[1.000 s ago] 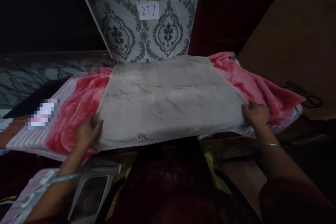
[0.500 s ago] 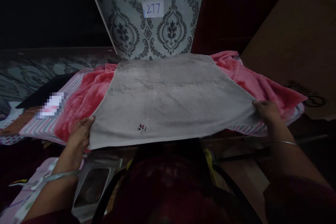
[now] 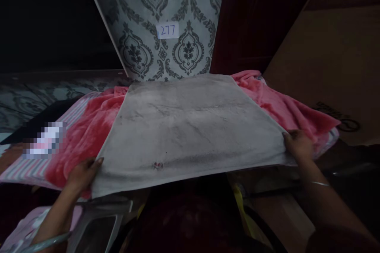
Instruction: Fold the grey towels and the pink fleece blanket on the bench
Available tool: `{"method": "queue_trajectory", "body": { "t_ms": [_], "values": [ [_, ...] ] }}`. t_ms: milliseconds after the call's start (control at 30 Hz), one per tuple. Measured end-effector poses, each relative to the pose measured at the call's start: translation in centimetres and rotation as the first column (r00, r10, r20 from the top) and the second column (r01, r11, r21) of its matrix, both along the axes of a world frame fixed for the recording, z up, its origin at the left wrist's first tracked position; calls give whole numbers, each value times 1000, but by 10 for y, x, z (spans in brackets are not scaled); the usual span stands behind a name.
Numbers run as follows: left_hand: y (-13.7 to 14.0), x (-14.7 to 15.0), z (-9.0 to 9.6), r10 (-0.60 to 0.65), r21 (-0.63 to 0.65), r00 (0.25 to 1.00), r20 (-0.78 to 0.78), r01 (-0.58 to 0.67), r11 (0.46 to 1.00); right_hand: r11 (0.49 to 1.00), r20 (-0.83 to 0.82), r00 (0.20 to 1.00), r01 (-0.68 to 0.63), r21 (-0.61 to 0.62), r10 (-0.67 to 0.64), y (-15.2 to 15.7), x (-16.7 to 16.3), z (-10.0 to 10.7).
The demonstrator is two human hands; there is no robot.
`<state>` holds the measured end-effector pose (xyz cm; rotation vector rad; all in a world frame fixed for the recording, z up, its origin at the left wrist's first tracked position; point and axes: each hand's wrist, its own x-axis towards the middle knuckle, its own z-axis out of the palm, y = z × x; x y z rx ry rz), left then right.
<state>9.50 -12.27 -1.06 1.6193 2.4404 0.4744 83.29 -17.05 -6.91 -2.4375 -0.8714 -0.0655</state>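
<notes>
A grey cloth [image 3: 184,126] with creases and a small dark red mark near its front edge lies spread over a pink plush blanket [image 3: 97,118]. My left hand [image 3: 83,174] pinches the cloth's near left edge, thumb on top and the other fingers partly hidden. On the opposite side, my right hand [image 3: 298,144] grips the near right edge between thumb and fingers. The front edge is stretched between both hands and hangs toward my body. Striped fabric [image 3: 26,166] shows under the blanket at the left.
Behind stands a patterned wall [image 3: 166,0] with a paper label [image 3: 168,30] reading 277. A large cardboard box [image 3: 332,67] is at the right, a dark screen [image 3: 53,19] at the left. Below left are a grey plastic container [image 3: 115,221] and a pink item [image 3: 32,225].
The view has tilted up, so everything sits lower in it. The cloth's front left corner has come nearer to me with my left hand. Both hands keep their hold.
</notes>
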Motion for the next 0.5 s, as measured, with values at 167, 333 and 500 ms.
{"method": "queue_trajectory", "body": {
  "t_ms": [167, 333, 500],
  "values": [
    [34, 23, 23, -98, -63, 940, -328, 82, 995, 983, 279, 943, -185, -12, 181, 30, -28, 14],
    [103, 152, 26, -569, 62, 751, -336, 620, 782, 743, 269, 703, -664, -83, 659, 117, -144, 33],
    [149, 261, 6, -724, 2, 629, -283, 755, 656, 570, 179, 541, -779, -261, 822, 171, -256, 35]
  ]
}}
